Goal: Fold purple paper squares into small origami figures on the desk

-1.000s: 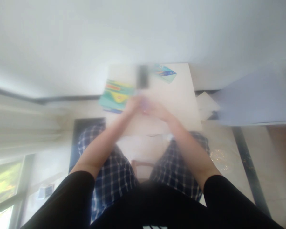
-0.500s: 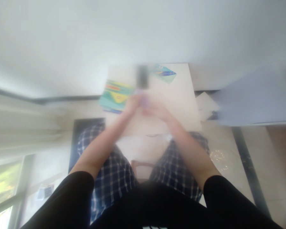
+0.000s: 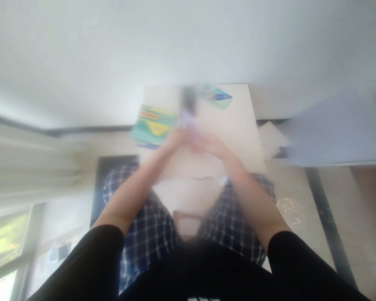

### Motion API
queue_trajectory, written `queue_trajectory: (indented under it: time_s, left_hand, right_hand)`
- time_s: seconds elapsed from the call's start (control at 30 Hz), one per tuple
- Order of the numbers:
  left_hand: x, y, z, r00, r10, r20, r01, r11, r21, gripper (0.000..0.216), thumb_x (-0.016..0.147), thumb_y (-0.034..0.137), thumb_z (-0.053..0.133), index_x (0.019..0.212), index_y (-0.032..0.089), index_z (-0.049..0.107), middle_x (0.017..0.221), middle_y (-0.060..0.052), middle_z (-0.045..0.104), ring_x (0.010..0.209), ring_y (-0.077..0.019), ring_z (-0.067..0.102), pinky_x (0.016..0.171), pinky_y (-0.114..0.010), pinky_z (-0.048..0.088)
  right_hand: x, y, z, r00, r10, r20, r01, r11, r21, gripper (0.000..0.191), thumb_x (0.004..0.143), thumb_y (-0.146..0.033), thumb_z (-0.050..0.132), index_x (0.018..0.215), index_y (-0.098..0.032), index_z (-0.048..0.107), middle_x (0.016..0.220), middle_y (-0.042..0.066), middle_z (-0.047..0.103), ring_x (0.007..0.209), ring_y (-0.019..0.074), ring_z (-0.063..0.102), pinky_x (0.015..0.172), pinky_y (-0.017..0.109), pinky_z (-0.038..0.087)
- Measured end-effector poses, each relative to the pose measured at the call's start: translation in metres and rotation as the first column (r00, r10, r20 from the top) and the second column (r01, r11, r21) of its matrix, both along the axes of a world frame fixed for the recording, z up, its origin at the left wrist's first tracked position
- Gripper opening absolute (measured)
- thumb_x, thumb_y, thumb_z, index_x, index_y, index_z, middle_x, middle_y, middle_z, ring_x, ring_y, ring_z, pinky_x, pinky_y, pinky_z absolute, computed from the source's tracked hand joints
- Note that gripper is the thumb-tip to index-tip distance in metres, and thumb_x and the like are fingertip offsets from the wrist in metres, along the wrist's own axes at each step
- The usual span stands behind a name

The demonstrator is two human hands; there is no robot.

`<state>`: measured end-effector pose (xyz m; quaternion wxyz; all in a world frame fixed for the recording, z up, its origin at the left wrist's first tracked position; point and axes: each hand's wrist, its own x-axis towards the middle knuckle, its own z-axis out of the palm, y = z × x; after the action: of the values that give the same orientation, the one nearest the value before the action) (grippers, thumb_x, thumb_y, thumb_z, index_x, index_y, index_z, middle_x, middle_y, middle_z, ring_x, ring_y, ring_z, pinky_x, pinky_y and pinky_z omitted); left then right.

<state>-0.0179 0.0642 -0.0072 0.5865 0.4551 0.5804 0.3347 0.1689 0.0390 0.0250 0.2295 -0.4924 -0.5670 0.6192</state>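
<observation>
Over the small white table my two hands meet at a small pale purple thing (image 3: 188, 119), too blurred for its kind to show. My left hand (image 3: 179, 136) is closed on its lower left side. From the right, my right hand (image 3: 208, 143) closes on its lower end, its fingers partly smeared. Just beyond the purple thing's upper end is a dark, upright-looking rectangular object (image 3: 188, 97), also blurred. Beside my left hand lies a stack of green and yellow printed booklets or packs (image 3: 155, 127).
A blue-green printed card or packet (image 3: 218, 97) lies at the far right of the white table (image 3: 241, 138), which stands against a pale wall (image 3: 188, 42). My knees in checked trousers flank the near edge. A grey-lilac panel (image 3: 335, 129) is to the right, a curtain (image 3: 28, 167) to the left.
The purple thing has shifted slightly away from me and now reaches the dark object's near end. My hands have drawn a little nearer to me and remain together.
</observation>
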Motion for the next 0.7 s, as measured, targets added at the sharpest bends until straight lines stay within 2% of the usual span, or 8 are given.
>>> queue_trajectory:
  time_s: [0.13, 0.27, 0.4, 0.47, 0.6, 0.7]
  left_hand:
    - [0.000, -0.001, 0.003, 1.000, -0.005, -0.001, 0.005, 1.000, -0.005, 0.022, 0.082, 0.035, 0.074, 0.084, 0.013, 0.073, 0.107, -0.014, 0.076, 0.111, -0.0282, 0.069, 0.094, -0.036, 0.055]
    - [-0.005, -0.003, 0.006, 0.997, 0.018, -0.073, -0.018, 1.000, 0.002, 0.024, 0.083, 0.039, 0.072, 0.087, 0.015, 0.075, 0.104, -0.013, 0.077, 0.108, -0.0287, 0.070, 0.095, -0.038, 0.055]
    - [-0.010, -0.004, 0.006, 0.996, 0.031, -0.083, -0.030, 1.000, 0.009, 0.033, 0.082, 0.048, 0.071, 0.095, 0.018, 0.076, 0.104, -0.011, 0.077, 0.104, -0.0293, 0.071, 0.091, -0.039, 0.057]
    - [-0.010, -0.003, 0.006, 0.997, 0.043, -0.057, -0.042, 0.999, 0.014, 0.038, 0.081, 0.053, 0.070, 0.096, 0.018, 0.075, 0.105, -0.011, 0.076, 0.105, -0.0295, 0.071, 0.091, -0.039, 0.057]
    - [-0.009, -0.002, 0.007, 0.998, 0.054, -0.033, -0.052, 0.998, 0.044, 0.045, 0.077, 0.059, 0.071, 0.099, 0.020, 0.075, 0.104, -0.011, 0.076, 0.111, -0.0318, 0.069, 0.091, -0.040, 0.058]
    - [-0.009, -0.002, 0.006, 0.998, 0.058, -0.030, -0.057, 0.997, 0.043, 0.048, 0.075, 0.062, 0.071, 0.099, 0.021, 0.075, 0.106, -0.011, 0.076, 0.112, -0.0328, 0.068, 0.091, -0.042, 0.057]
  right_hand:
    - [-0.006, -0.002, 0.000, 0.999, -0.050, 0.018, 0.050, 0.999, 0.005, 0.009, 0.080, -0.022, 0.074, 0.086, -0.016, 0.074, 0.080, 0.006, 0.079, 0.071, 0.0187, 0.075, 0.079, 0.037, 0.064]
    - [-0.003, -0.001, -0.001, 0.999, 0.014, -0.040, -0.015, 0.999, -0.037, 0.013, 0.081, -0.023, 0.074, 0.093, -0.018, 0.075, 0.094, 0.007, 0.080, 0.082, 0.0188, 0.076, 0.086, 0.037, 0.063]
    - [-0.001, 0.000, -0.005, 0.999, 0.015, 0.049, -0.016, 1.000, 0.016, 0.007, 0.079, -0.024, 0.074, 0.084, -0.019, 0.077, 0.076, 0.003, 0.078, 0.076, 0.0194, 0.075, 0.088, 0.038, 0.061]
    - [-0.003, 0.001, -0.005, 0.999, -0.018, 0.039, 0.019, 1.000, -0.014, 0.007, 0.078, -0.024, 0.074, 0.080, -0.018, 0.077, 0.071, 0.003, 0.077, 0.073, 0.0196, 0.075, 0.085, 0.037, 0.062]
    - [-0.003, 0.002, -0.004, 0.998, 0.023, -0.053, -0.027, 0.997, -0.073, 0.019, 0.081, -0.035, 0.075, 0.090, -0.019, 0.077, 0.084, 0.005, 0.080, 0.079, 0.0196, 0.075, 0.082, 0.035, 0.062]
    - [-0.001, 0.002, -0.006, 0.999, 0.042, 0.029, -0.041, 0.999, -0.019, 0.028, 0.086, -0.044, 0.068, 0.082, -0.018, 0.076, 0.077, 0.005, 0.078, 0.072, 0.0175, 0.073, 0.079, 0.032, 0.061]
